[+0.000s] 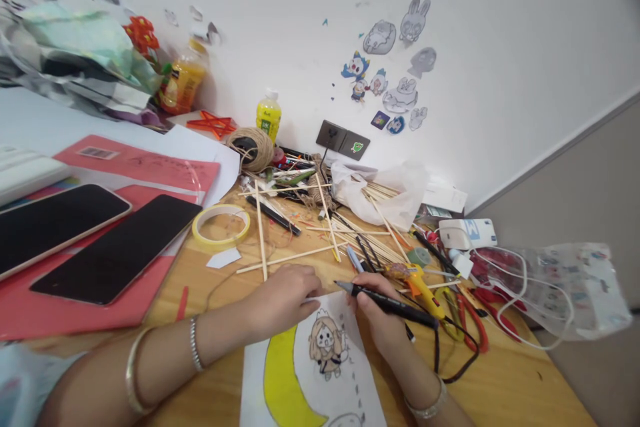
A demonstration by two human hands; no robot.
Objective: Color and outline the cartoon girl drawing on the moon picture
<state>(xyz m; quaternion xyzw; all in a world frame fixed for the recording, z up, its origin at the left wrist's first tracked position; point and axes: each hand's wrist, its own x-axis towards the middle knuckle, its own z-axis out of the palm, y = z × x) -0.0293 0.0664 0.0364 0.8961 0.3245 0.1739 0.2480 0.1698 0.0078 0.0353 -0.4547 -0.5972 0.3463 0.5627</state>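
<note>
A white paper sheet (350,380) with a yellow crescent and a small cartoon figure lies on the wooden desk (220,373) in front of me. My left hand (283,297) rests on the sheet's top left corner, fingers curled down flat against it. My right hand (377,317) is closed around a black pen (395,307), whose tip points left just above the sheet's top edge. Both wrists wear bracelets.
Two dark phones (117,247) lie on red folders at the left. A tape roll (221,225), wooden sticks (300,227), a twine ball (253,147), a yellow glue gun (420,283), red pliers, cables and plastic bags crowd the desk's far and right side. Bottles stand by the wall.
</note>
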